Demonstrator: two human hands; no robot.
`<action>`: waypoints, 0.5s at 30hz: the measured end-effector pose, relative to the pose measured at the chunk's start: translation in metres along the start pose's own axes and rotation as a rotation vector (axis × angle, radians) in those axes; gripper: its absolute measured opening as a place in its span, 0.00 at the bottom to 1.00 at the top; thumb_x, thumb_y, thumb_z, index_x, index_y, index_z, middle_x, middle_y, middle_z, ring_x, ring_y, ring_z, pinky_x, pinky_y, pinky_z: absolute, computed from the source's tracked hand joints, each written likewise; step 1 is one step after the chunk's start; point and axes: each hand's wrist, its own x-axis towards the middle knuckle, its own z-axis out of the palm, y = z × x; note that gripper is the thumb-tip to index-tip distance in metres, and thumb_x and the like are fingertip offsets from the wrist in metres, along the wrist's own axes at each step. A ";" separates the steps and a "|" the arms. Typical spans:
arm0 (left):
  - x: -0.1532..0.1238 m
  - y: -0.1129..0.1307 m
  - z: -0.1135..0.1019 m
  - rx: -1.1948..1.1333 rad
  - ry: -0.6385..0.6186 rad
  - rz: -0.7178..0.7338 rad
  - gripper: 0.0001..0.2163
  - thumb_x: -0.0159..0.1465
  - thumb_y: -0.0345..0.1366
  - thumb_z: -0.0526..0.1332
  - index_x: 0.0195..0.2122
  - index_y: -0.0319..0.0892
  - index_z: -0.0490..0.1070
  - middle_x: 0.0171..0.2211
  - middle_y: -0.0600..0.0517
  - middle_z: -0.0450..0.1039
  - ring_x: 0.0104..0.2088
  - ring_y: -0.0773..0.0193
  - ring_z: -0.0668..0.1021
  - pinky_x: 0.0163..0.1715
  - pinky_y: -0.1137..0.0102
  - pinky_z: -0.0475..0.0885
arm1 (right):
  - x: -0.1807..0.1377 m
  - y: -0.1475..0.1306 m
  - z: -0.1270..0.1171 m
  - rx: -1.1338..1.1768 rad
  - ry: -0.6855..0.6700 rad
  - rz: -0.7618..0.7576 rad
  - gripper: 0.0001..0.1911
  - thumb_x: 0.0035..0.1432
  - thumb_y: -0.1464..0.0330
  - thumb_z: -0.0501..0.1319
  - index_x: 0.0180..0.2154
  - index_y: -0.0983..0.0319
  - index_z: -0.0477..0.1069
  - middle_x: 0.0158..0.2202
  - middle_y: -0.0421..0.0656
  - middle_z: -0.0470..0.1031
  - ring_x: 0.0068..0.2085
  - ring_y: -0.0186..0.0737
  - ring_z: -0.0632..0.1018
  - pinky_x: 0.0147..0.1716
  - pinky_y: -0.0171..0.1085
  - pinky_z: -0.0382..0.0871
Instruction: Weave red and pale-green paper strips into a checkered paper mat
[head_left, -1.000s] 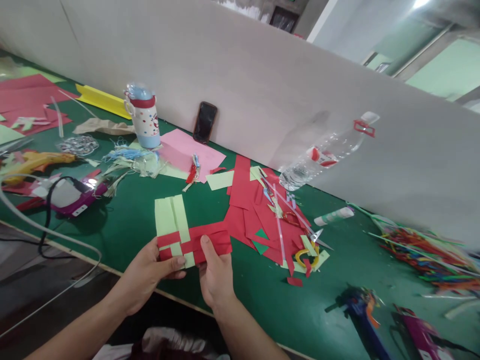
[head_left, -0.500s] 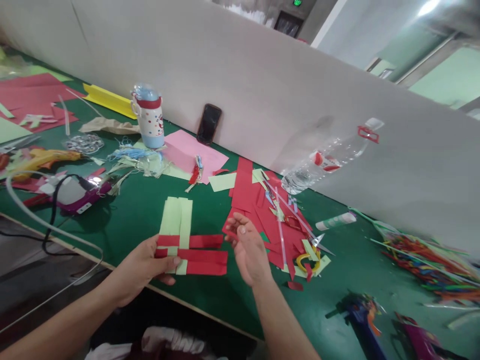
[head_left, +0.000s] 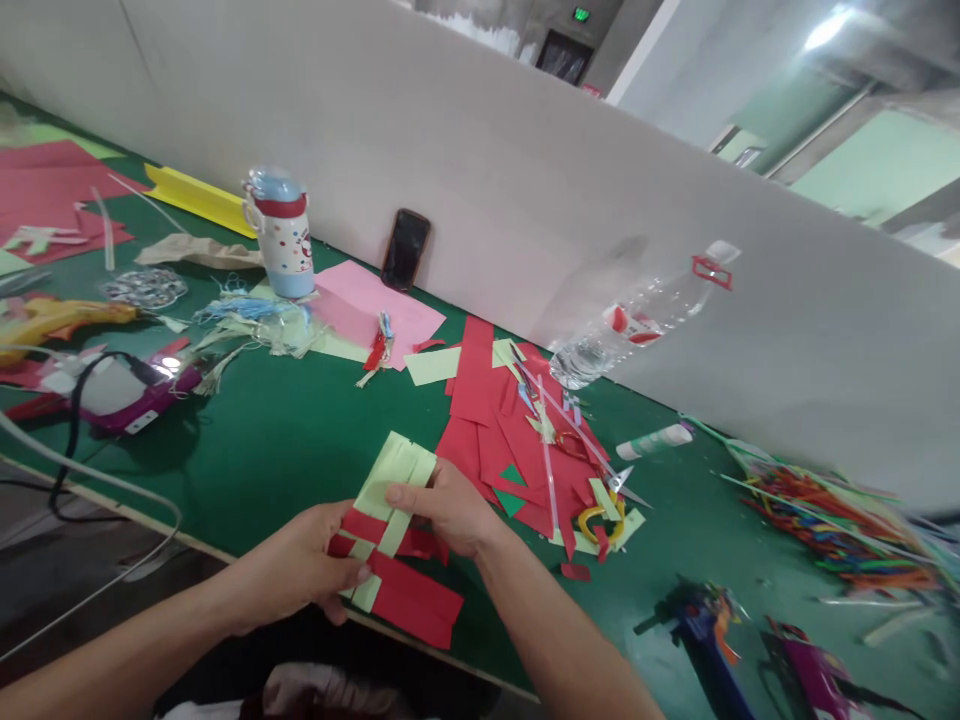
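Red and pale green paper strips [head_left: 416,597] are woven over and under each other into one piece, tilted above the table's front edge. My left hand [head_left: 330,560] grips its left side, thumb on top near the crossing. Around the upper right part is my right hand [head_left: 442,505], its thumb pressed on the pale green strips [head_left: 392,470]; its other fingers are behind the paper. Just beyond my right hand lies a pile of red paper [head_left: 480,440] with scissors [head_left: 600,510] and offcuts on it.
A clear plastic bottle [head_left: 622,325] leans on the partition, beside a propped phone [head_left: 406,250]. Further left stand a patterned flask [head_left: 283,240] and blue and cream tassels [head_left: 262,320]. A glue stick [head_left: 655,441], a bundle of coloured strips [head_left: 840,530] and a blue tool [head_left: 709,640] lie right.
My right hand has moved left and taken hold of the pale green strips. The woven paper has come nearer and turned clockwise, and a red strip now lies further up across it.
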 end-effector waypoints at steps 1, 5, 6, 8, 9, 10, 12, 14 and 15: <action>0.000 0.000 0.000 -0.008 -0.005 -0.004 0.19 0.55 0.41 0.69 0.47 0.41 0.71 0.33 0.54 0.76 0.30 0.66 0.75 0.26 0.72 0.75 | 0.000 0.002 0.001 0.002 0.041 -0.003 0.23 0.41 0.54 0.75 0.37 0.61 0.78 0.32 0.40 0.79 0.32 0.38 0.78 0.36 0.38 0.71; -0.002 0.001 0.000 -0.050 -0.053 -0.013 0.24 0.54 0.45 0.71 0.49 0.41 0.71 0.36 0.51 0.79 0.34 0.63 0.78 0.30 0.70 0.75 | -0.001 0.005 0.002 -0.008 0.084 -0.029 0.22 0.44 0.53 0.73 0.37 0.61 0.79 0.30 0.40 0.78 0.31 0.38 0.77 0.32 0.35 0.69; -0.002 0.002 0.000 -0.072 -0.086 0.003 0.25 0.54 0.45 0.71 0.50 0.41 0.71 0.38 0.51 0.79 0.36 0.62 0.79 0.34 0.69 0.76 | -0.002 0.005 0.002 -0.012 0.087 -0.036 0.22 0.44 0.53 0.73 0.37 0.61 0.79 0.30 0.40 0.78 0.31 0.38 0.76 0.31 0.35 0.69; -0.002 0.004 -0.001 -0.138 -0.129 0.047 0.24 0.56 0.47 0.70 0.50 0.42 0.72 0.41 0.49 0.80 0.41 0.59 0.80 0.45 0.64 0.75 | -0.003 0.005 0.002 -0.039 0.103 -0.048 0.22 0.45 0.52 0.72 0.36 0.62 0.78 0.29 0.40 0.77 0.28 0.36 0.74 0.28 0.34 0.66; -0.002 0.004 -0.001 -0.181 -0.114 0.057 0.23 0.57 0.48 0.69 0.50 0.43 0.72 0.42 0.49 0.81 0.43 0.58 0.80 0.49 0.63 0.73 | -0.004 0.005 0.001 -0.056 0.115 -0.053 0.22 0.45 0.52 0.72 0.35 0.62 0.78 0.27 0.39 0.76 0.26 0.33 0.71 0.26 0.33 0.64; -0.001 0.004 -0.001 -0.227 -0.064 0.047 0.22 0.58 0.49 0.69 0.50 0.44 0.73 0.43 0.49 0.81 0.44 0.58 0.81 0.51 0.62 0.73 | -0.004 0.006 0.001 -0.073 0.128 -0.057 0.21 0.46 0.52 0.72 0.33 0.62 0.77 0.25 0.38 0.74 0.23 0.31 0.68 0.24 0.32 0.61; 0.002 0.003 0.000 -0.316 0.113 -0.046 0.22 0.57 0.52 0.68 0.48 0.45 0.74 0.42 0.49 0.82 0.43 0.57 0.82 0.50 0.62 0.74 | -0.004 0.007 0.001 -0.098 0.148 -0.063 0.20 0.47 0.52 0.71 0.30 0.63 0.75 0.22 0.36 0.70 0.21 0.28 0.62 0.21 0.31 0.55; 0.004 0.001 0.001 -0.376 0.262 -0.146 0.22 0.55 0.53 0.69 0.46 0.45 0.75 0.40 0.50 0.82 0.41 0.56 0.82 0.47 0.62 0.76 | -0.003 0.007 0.001 -0.105 0.151 -0.067 0.20 0.47 0.52 0.71 0.28 0.63 0.74 0.21 0.35 0.68 0.21 0.28 0.60 0.20 0.31 0.53; 0.005 0.001 0.002 -0.391 0.302 -0.176 0.22 0.54 0.53 0.70 0.45 0.45 0.75 0.39 0.50 0.83 0.41 0.55 0.83 0.46 0.62 0.77 | -0.003 0.007 0.001 -0.109 0.150 -0.069 0.20 0.47 0.52 0.71 0.28 0.62 0.74 0.21 0.35 0.67 0.21 0.28 0.60 0.20 0.31 0.53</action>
